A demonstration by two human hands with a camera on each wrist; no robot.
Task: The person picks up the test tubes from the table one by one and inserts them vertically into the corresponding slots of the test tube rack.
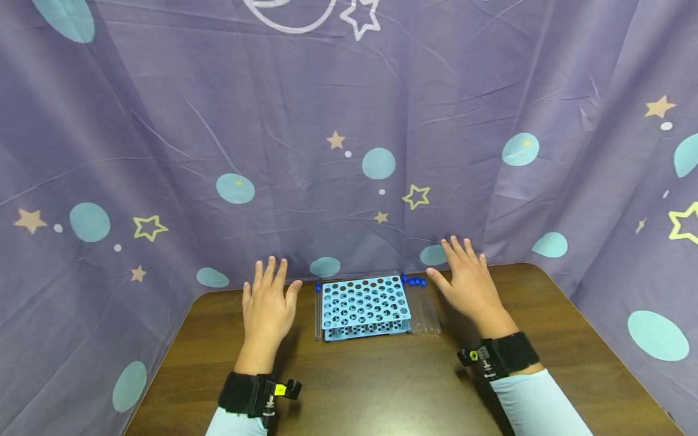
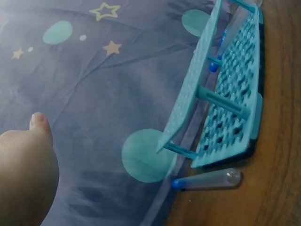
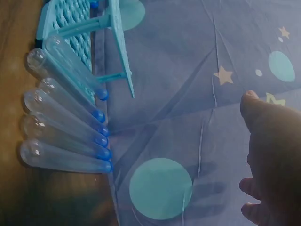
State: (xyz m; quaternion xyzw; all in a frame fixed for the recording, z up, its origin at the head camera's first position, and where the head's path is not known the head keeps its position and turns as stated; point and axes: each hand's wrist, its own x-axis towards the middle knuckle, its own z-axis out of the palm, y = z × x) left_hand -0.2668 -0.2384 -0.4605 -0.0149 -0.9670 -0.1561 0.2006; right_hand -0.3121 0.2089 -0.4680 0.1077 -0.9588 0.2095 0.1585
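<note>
A light-blue test tube rack (image 1: 365,306) with rows of round holes stands near the back of the table. One blue-capped test tube (image 1: 319,312) lies to its left; in the left wrist view that tube (image 2: 207,180) lies apart from the rack (image 2: 235,94). On the rack's right are several clear test tubes (image 3: 66,155) with blue caps, side by side. My left hand (image 1: 269,312), fingers spread, is left of the single tube and holds nothing. My right hand (image 1: 470,290), also spread and holding nothing, is to the right of the grouped tubes.
A brown wooden table (image 1: 371,387) extends toward me, with rounded back corners. Behind it hangs a purple curtain (image 1: 305,109) with stars and teal spots, close to the rack. Black straps with small devices circle both wrists.
</note>
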